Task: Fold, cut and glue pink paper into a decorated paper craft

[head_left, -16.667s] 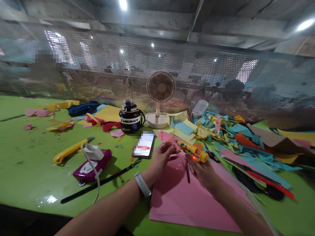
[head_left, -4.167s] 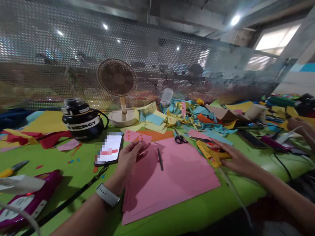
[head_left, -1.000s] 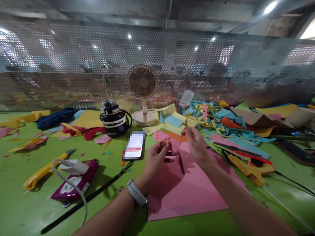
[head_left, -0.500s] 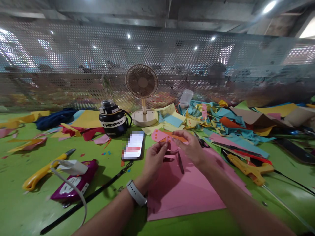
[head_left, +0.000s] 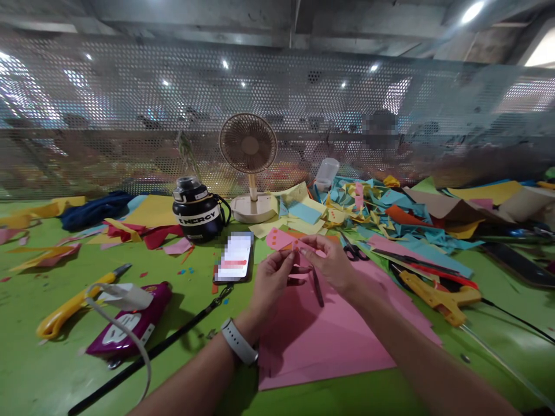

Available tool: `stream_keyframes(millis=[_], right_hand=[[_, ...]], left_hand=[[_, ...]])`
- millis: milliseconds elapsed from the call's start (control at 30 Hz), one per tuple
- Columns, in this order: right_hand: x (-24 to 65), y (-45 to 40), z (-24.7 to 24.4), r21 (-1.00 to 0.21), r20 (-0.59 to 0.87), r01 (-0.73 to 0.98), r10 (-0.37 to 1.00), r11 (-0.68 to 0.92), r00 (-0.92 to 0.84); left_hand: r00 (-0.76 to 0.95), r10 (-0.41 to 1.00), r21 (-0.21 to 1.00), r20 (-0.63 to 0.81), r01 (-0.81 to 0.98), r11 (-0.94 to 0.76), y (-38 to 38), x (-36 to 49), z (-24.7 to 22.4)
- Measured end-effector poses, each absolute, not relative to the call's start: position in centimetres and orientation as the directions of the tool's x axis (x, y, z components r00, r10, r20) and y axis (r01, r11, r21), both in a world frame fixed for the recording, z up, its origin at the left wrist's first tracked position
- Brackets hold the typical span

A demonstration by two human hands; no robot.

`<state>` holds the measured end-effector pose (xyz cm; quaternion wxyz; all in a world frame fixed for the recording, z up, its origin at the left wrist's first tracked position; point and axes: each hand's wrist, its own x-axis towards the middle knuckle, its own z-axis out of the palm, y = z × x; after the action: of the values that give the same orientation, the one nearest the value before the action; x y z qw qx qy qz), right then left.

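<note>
A: Where's the pink paper strip (head_left: pixel 289 242)?
B: Over the pink sheets (head_left: pixel 338 335) on the green worktop (head_left: pixel 52 364), pinched in left hand (head_left: pixel 271 277) grip; right hand (head_left: pixel 333 263) also pinching it.
A: Change?
B: Sec ago right hand was raised, apart.

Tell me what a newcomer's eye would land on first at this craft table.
First, the two hands meeting mid-table: the left hand and right hand both pinch a small pink paper piece with orange dots, above the large pink sheets. Behind them a beige desk fan stands beside a black jug. To the right lie a heap of coloured paper scraps and a yellow glue gun.
</note>
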<state>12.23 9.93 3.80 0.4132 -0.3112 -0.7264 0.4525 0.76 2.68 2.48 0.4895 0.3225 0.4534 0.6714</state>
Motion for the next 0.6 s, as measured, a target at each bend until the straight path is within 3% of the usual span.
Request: stream_keyframes(millis=[133,400,600], right_hand=[[12.2,9.9,3.7,-0.933,0.294,0.051,0.836,0.356,-0.464],[12.2,9.9,3.5,-0.871,0.324,0.184,0.815,0.455,-0.481],[12.9,10.0,4.6,-0.708,0.543,0.310,0.770,0.634,-0.334]], left_hand=[[-0.302,0.953,0.931,0.001,-0.347,-0.111,2.7,0.8,2.4],[-0.305,0.952,0.943,0.019,-0.310,-0.118,2.6,0.7,2.5],[-0.306,0.952,0.953,0.034,-0.276,-0.122,2.7,0.7,2.3]])
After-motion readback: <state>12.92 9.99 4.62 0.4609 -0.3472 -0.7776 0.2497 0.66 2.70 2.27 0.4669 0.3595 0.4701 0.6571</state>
